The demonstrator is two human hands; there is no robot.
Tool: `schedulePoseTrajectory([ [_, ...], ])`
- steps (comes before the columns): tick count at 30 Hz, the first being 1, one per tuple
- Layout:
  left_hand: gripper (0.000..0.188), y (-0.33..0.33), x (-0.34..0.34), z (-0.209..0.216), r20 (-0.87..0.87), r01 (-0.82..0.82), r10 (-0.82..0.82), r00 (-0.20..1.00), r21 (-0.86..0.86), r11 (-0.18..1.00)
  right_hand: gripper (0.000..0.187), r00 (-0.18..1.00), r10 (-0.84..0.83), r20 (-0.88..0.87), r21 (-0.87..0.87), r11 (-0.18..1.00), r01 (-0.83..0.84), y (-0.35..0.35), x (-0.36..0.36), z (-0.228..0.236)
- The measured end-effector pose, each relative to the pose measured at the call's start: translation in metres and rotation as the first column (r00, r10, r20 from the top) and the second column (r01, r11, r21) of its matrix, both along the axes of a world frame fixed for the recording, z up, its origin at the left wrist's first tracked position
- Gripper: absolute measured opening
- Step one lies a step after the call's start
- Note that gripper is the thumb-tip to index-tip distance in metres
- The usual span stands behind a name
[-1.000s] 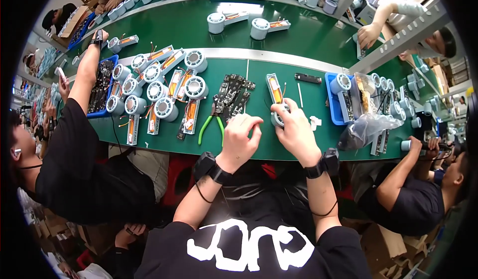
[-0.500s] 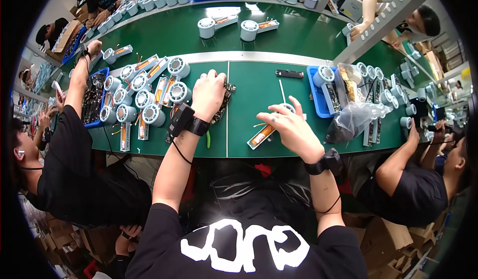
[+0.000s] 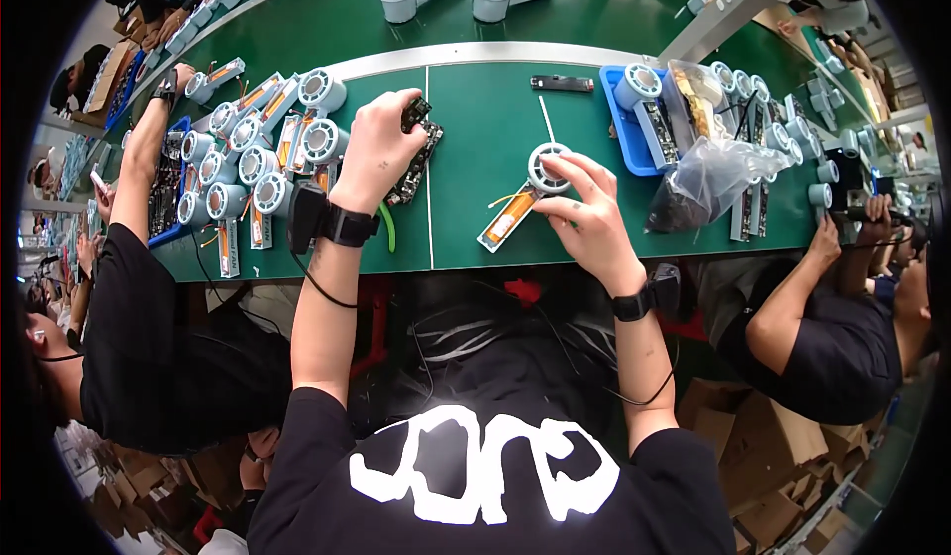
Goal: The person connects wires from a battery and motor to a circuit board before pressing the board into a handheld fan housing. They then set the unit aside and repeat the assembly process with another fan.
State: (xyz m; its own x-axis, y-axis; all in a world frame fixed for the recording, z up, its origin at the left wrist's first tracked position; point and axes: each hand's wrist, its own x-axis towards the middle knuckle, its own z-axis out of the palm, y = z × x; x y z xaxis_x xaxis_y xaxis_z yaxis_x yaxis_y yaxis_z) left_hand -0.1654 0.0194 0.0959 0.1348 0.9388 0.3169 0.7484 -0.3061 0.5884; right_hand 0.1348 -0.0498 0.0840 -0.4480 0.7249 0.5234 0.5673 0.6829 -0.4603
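My left hand [image 3: 379,144] pinches a small dark circuit board [image 3: 417,113] between thumb and fingers. Just below it, more circuit boards [image 3: 416,167] lie on the green table. My right hand [image 3: 591,220] has thumb and fingertips on the round head of a light-blue handheld fan [image 3: 548,170]. The fan's handle is open and points toward me at the lower left, showing an orange battery [image 3: 509,220] and loose wires. A thin white stick [image 3: 544,119] lies just beyond the fan head. Both my wrists carry black straps with small devices.
Several open fan bodies [image 3: 260,166] crowd the left side, beside a blue tray of boards [image 3: 183,234]. A dark strip [image 3: 562,84] lies near the far edge. At right are a blue tray [image 3: 619,124] and a plastic bag [image 3: 699,191]. Co-workers sit on both sides.
My left hand has lifted from the pile of boards with one circuit board. My right hand's fingers have closed round the fan head. The whole view has shifted slightly.
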Motion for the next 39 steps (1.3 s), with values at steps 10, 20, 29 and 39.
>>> schedulePoseTrajectory([
  [10,0.041,-0.054,0.088,-0.049,0.607,0.305,-0.026,0.794,-0.362,0.881,0.029,0.936,-0.204,-0.286,-0.201,0.968,0.150,-0.016,0.013,-0.020],
  [20,0.012,-0.051,0.157,0.013,0.681,0.132,0.146,0.718,-0.339,0.931,0.021,0.993,-0.112,0.019,-0.022,0.993,0.113,0.033,0.033,0.062],
  [29,0.015,-0.060,0.172,0.041,0.655,0.070,0.141,0.742,-0.286,0.956,0.019,0.986,-0.096,0.135,-0.102,0.989,0.110,0.016,0.061,0.108],
  [39,0.018,-0.078,0.196,0.077,0.570,0.080,0.017,0.822,-0.146,0.986,0.023,0.976,-0.129,-0.175,-0.093,0.989,0.114,0.017,0.054,0.108],
])
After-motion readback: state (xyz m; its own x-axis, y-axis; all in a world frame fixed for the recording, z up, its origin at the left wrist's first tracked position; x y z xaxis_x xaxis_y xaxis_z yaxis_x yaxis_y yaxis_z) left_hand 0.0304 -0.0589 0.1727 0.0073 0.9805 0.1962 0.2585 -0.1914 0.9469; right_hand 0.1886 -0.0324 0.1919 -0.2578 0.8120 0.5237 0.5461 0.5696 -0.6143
